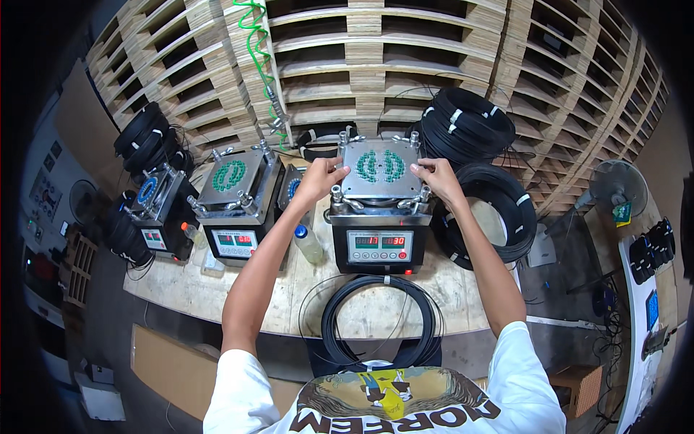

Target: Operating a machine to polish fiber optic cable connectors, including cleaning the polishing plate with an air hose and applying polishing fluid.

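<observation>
Head view: a person in a white printed T-shirt reaches over a wooden surface to the middle black machine, where a square metal plate lies on top, set with a ring of small green pieces. The left hand is at the plate's left edge and the right hand at its right edge, each grip narrow, thumb and fingers partly bent; whether either has the plate pinched, I cannot tell. The plate looks stiff, fairly heavy and smooth enough to slip; the green pieces seem the delicate part, so its bare opposite edges look the best places to hold, clear of the corner clamps. A black cable coil rests at the surface's near edge.
</observation>
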Available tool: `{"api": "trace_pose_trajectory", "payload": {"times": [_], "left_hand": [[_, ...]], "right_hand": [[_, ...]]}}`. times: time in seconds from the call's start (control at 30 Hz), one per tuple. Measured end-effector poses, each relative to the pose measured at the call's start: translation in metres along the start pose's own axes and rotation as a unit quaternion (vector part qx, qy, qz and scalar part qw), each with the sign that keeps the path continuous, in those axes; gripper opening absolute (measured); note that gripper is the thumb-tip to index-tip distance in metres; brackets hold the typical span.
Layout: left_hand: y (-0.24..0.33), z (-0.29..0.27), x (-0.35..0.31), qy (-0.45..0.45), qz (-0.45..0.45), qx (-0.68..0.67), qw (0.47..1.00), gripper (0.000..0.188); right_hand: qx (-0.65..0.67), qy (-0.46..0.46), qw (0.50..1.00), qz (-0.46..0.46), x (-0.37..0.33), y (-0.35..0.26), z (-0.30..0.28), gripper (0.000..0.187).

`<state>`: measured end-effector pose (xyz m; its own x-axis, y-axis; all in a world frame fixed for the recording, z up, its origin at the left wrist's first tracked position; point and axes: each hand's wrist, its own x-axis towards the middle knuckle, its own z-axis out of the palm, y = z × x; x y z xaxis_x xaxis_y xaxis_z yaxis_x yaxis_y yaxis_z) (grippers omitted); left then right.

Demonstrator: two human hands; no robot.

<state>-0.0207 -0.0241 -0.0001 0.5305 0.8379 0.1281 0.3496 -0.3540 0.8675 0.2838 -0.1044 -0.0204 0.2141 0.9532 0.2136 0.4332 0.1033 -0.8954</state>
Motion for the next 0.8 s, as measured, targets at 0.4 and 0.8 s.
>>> {"api": "trace_pose_trajectory", "payload": {"times": [0.4,0.8], "left_hand": [[-0.024,0.006,-0.029,0.206,0.079,0.081,0.972,0.044],[-0.081,0.128,-0.230,0.041,-0.059,0.307,0.949,0.077]], "right_hand": [[0.012,0.092,0.994,-0.051,-0.028,0.005,0.008,0.037],[-0.213,-0.111,0.953,0.184,-0.246,0.071,0.055,0.057]]}}
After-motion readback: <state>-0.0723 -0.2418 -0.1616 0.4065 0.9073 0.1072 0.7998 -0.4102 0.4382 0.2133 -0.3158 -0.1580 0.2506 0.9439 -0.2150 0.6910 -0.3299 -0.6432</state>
